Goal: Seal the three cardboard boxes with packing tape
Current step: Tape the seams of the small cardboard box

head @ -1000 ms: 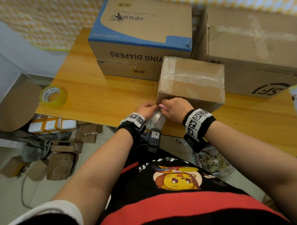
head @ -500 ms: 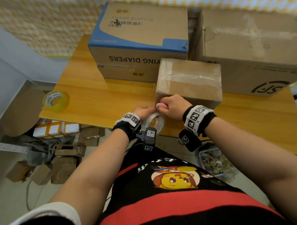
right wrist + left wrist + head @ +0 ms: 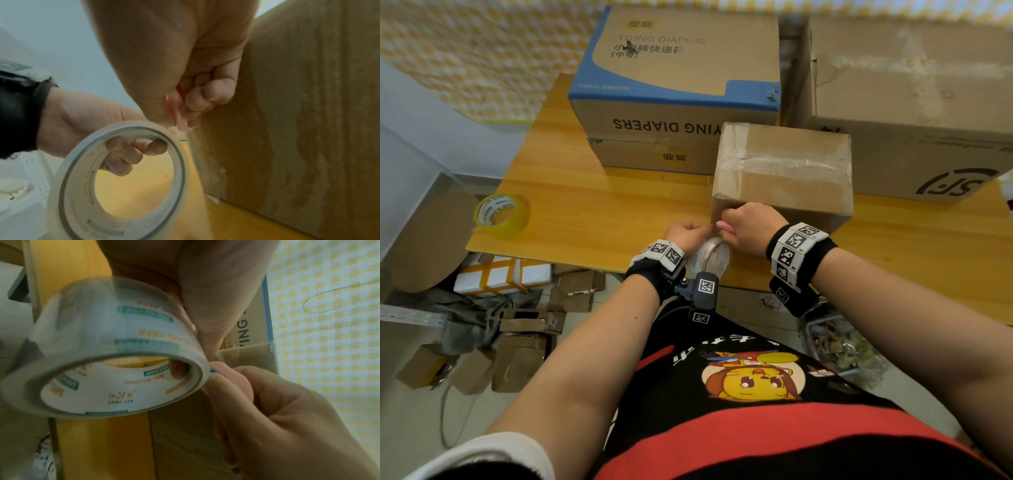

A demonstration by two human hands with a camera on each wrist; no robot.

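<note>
My left hand (image 3: 686, 234) grips the tape roll (image 3: 709, 257) just before the small box (image 3: 782, 178). My right hand (image 3: 748, 226), against that box's near face, pinches a pink cutter (image 3: 723, 225).

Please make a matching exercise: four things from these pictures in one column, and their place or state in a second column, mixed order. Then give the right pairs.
Things:
1. clear tape roll
2. yellow tape roll
3. pink tool
4. small box

Places or states:
A. lies alone at the table's left edge
B. stands on the table, before two bigger boxes
C. held in the left hand, fingers through its core
D. held in the right hand

Pairs: 1-C, 2-A, 3-D, 4-B
</note>
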